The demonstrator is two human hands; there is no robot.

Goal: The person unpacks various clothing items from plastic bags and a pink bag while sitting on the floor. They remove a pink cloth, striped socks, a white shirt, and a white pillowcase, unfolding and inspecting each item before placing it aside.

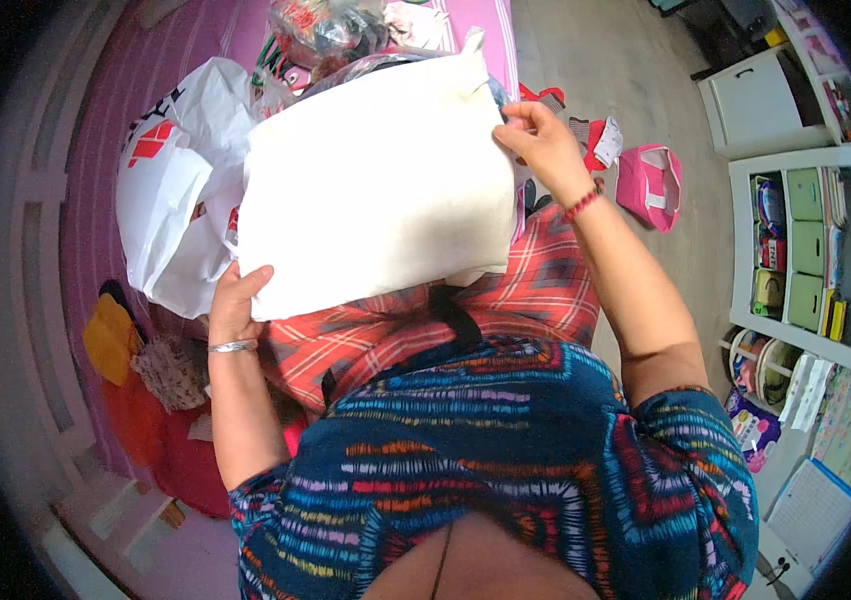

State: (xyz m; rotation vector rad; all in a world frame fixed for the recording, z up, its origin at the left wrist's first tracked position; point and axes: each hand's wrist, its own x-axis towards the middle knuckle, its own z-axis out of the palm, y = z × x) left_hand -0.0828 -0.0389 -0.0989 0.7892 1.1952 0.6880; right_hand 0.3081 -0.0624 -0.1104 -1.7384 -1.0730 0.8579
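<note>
A flat cream-white piece of fabric [380, 187], possibly a cloth bag or folded cloth, spreads out over my lap. Its upper right corner is bunched up. My left hand [236, 300] grips the lower left corner, thumb on top. At the upper right edge, my right hand [541, 139] pinches the side between thumb and fingers. Just left of the fabric stands a white plastic bag [162, 187] with red and black print. Clear plastic bags [331, 30] with contents lie behind the fabric, which hides part of them.
I sit on a bed with a purple striped cover [200, 30]. Red and yellow cloths [111, 337] lie at left. On the floor at right are small garments [596, 142] and a pink fabric basket [647, 184]. White shelves [744, 247] with green boxes stand farther right.
</note>
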